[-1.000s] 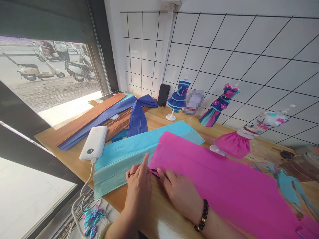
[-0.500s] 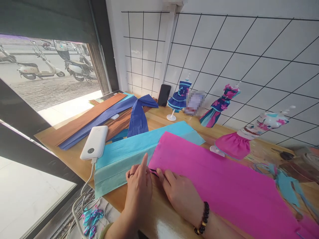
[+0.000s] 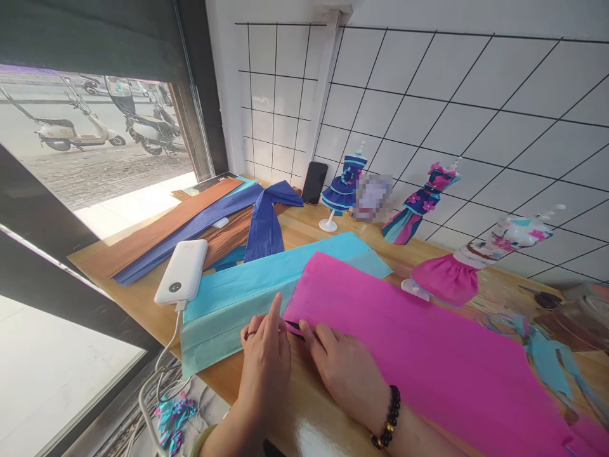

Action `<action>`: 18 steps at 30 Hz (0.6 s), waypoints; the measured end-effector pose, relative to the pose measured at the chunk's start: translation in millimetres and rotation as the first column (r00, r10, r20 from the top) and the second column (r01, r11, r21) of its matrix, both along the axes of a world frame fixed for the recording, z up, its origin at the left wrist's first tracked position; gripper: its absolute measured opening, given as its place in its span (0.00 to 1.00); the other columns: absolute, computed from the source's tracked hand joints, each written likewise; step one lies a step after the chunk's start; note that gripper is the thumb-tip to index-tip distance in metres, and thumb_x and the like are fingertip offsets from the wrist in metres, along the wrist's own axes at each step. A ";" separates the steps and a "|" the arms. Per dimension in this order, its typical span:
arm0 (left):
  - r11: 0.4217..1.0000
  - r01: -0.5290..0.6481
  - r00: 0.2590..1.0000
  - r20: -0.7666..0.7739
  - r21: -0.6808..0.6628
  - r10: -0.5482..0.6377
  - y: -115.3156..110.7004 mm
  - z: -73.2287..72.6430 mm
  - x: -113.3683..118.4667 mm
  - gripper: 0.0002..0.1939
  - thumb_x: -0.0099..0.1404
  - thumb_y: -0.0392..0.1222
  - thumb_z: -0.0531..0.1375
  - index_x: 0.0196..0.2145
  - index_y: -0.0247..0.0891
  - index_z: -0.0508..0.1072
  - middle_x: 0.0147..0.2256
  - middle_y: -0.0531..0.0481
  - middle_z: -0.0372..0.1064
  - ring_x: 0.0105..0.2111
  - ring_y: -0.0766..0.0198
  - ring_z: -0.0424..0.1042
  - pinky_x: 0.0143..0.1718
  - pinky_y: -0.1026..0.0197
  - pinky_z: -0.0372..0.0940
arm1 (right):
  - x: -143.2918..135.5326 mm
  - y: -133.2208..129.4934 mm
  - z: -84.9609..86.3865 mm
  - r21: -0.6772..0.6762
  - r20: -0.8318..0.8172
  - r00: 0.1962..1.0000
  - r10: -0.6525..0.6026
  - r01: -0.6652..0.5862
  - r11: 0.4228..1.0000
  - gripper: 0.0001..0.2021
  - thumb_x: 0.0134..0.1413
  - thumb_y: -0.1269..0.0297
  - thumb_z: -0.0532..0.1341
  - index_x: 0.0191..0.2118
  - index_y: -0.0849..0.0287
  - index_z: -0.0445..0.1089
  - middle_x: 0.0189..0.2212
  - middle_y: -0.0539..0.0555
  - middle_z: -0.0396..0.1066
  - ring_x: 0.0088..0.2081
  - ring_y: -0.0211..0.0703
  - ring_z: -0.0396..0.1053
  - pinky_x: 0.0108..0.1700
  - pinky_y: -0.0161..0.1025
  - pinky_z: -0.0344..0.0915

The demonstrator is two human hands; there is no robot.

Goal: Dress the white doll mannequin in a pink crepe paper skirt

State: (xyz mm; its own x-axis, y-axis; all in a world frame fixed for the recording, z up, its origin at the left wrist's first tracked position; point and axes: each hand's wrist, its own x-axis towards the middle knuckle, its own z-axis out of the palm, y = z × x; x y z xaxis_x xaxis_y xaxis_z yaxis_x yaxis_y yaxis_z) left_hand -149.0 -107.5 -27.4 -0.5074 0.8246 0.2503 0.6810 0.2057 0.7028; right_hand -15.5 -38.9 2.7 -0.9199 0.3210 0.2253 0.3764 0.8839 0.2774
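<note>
A long magenta sheet lies across the right of the table, overlapping a turquoise sheet. At the magenta sheet's near left corner, my left hand has its index finger raised and the other fingers curled; what they hold is hidden. My right hand, with a black bead bracelet on its wrist, rests on the sheet's near edge. Its thumb and index finger are on a thin black tool, which points left along that edge between my hands.
Behind stand three small dressed mannequins and a black phone. At left, a white power bank with a cable lies near brown and blue strips. Turquoise scraps are at right, beside the magenta sheet.
The camera view has shifted very slightly. Between my hands the black tool looks a little wider now. Both hands hold nearly the same place.
</note>
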 end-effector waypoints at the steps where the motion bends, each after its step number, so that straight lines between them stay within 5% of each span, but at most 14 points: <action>1: 1.000 -0.001 1.000 0.005 -0.003 0.001 0.0 0.5 0.0 0.27 0.60 0.30 0.47 0.58 0.37 0.53 0.32 0.49 0.71 0.37 0.57 0.66 0.42 0.50 0.55 | -0.2 0.0 0.4 -0.003 0.005 1.000 0.002 -0.002 1.000 0.17 0.55 0.75 0.55 0.51 0.70 0.62 0.27 0.54 0.68 0.23 0.38 0.67 0.18 0.35 0.54; 18: 1.000 -0.004 1.000 0.007 0.003 0.004 0.0 -2.7 -1.4 0.29 0.59 0.30 0.48 0.58 0.39 0.53 0.33 0.49 0.71 0.38 0.57 0.67 0.42 0.50 0.56 | -2.2 -0.1 0.2 -0.036 0.029 1.000 0.009 -0.008 0.999 0.16 0.56 0.74 0.56 0.51 0.69 0.64 0.28 0.54 0.69 0.25 0.40 0.69 0.19 0.36 0.57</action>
State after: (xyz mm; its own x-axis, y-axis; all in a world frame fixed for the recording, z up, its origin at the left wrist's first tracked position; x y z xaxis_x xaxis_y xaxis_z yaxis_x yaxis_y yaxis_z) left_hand -150.4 -107.5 -30.0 -0.5123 0.8219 0.2491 0.6754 0.2065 0.7079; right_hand -17.7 -39.0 3.0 -0.9285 0.3209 0.1866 0.3614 0.8964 0.2567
